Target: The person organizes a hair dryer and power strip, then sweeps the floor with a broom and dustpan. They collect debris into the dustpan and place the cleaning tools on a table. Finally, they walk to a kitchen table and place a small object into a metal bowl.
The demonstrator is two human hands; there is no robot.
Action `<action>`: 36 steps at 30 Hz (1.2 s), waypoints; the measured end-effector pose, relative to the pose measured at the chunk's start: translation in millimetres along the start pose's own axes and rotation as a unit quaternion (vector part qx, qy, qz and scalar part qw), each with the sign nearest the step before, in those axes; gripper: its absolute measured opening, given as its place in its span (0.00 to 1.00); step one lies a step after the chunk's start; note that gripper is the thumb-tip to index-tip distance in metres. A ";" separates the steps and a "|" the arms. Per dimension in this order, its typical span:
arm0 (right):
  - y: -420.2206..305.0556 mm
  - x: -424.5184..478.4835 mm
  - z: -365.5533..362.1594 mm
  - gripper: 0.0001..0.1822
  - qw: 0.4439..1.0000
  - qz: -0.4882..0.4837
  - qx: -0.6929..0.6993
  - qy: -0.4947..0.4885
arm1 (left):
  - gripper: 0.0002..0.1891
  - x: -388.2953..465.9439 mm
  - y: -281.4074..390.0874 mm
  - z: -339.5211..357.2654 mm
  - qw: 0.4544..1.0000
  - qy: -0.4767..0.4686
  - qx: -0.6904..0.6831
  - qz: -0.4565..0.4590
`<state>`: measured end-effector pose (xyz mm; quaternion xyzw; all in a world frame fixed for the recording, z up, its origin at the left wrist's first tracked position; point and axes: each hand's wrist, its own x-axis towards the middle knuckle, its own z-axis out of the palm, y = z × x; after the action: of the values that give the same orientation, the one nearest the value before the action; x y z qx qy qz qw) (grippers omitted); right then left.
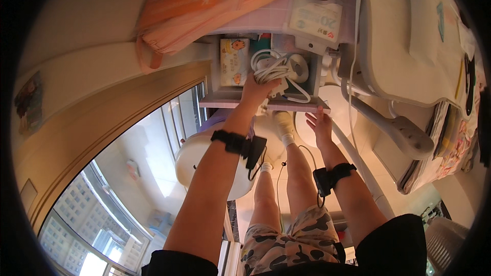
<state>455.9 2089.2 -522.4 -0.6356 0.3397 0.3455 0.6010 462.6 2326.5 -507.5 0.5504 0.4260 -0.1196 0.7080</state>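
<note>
My left hand [259, 90] is shut on a coiled white cable [271, 69] over a pulled-out drawer [264, 104]. A white plug [279, 89] hangs at the coil's lower end, beside my fingers. Inside the drawer, a tissue pack with cartoon animals [233, 61] stands left of the coil. A white roll-shaped object [298, 67] sits right of it, partly covered by a loop of cable. My right hand [321, 124] is at the drawer front's right corner, its fingers apart; one fingertip appears to touch the edge. The drawer floor is mostly hidden.
Above the drawer lie an orange bag [215, 11] and a clear pouch with a printed packet [314, 19]. A white bin-like container [207, 161] stands below left. On the right are a white arm with a rounded end [412, 138], a hanging cord [351, 84] and stacked papers [433, 153].
</note>
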 end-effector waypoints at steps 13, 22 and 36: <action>-18.7 5.7 1.9 0.32 0.999 0.018 -0.002 -0.049 | 0.24 4.5 -4.3 7.5 0.923 0.152 0.243 0.256; -78.4 63.2 45.4 0.20 0.993 -0.083 0.059 -0.052 | 0.24 -203.1 -18.3 -77.3 0.862 0.286 0.336 0.251; 73.5 -156.9 57.1 0.31 0.869 -0.047 -0.399 -0.288 | 0.44 -313.3 -199.1 -168.7 0.919 0.243 0.237 -0.202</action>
<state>308.6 2145.3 -430.6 -0.7086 -0.0458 0.5908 0.3831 65.3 2308.5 -417.4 0.6166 0.6460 -0.2200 0.3926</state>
